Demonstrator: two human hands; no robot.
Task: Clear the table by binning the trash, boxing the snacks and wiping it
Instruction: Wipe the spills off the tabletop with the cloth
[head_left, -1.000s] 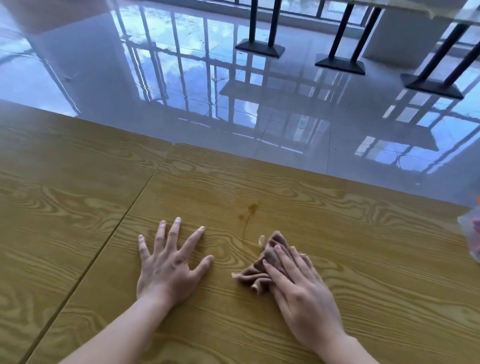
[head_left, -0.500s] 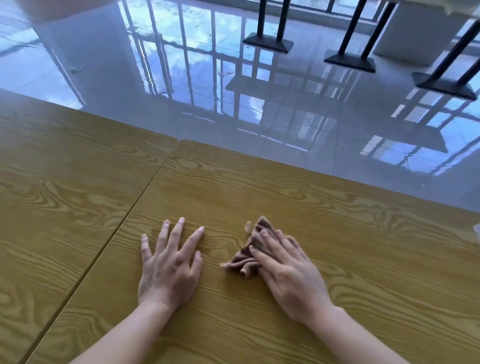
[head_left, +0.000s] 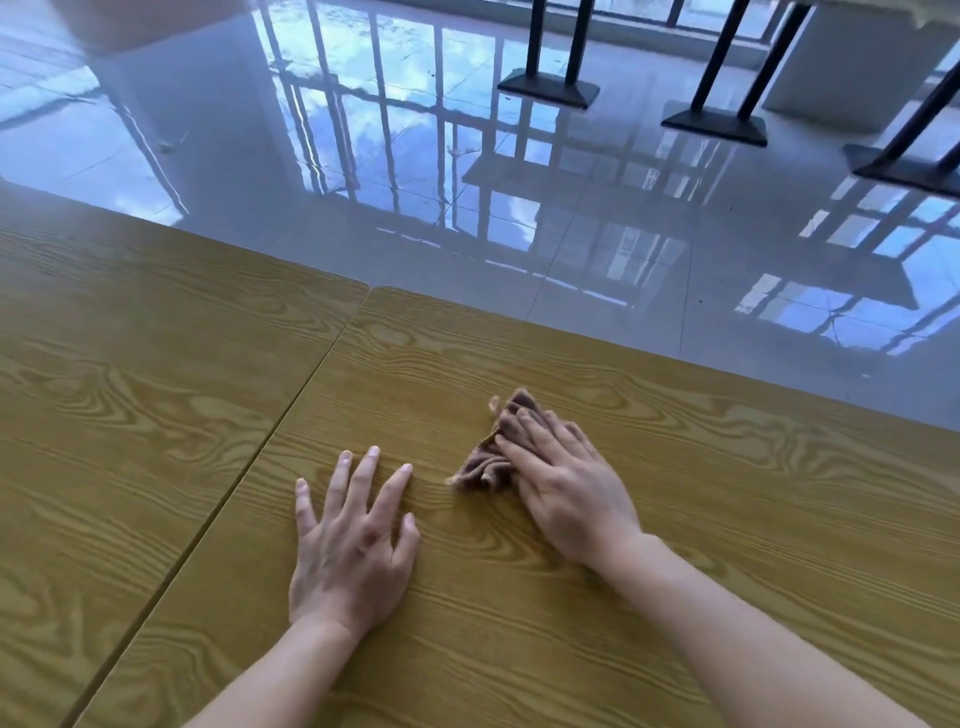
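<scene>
The right hand (head_left: 566, 493), fingers straight, presses the crumpled cloth (head_left: 480, 467) onto the table (head_left: 727, 493), having pushed it over the brown stain seen a second ago, which no longer shows, while the left hand (head_left: 353, 540) stays spread flat beside it, so the wiping looks nearly done.

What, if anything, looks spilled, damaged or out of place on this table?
Nothing stands out. The right hand presses a crumpled brown cloth on the wooden table, the left hand rests flat beside it, and no spill or damage shows.
</scene>
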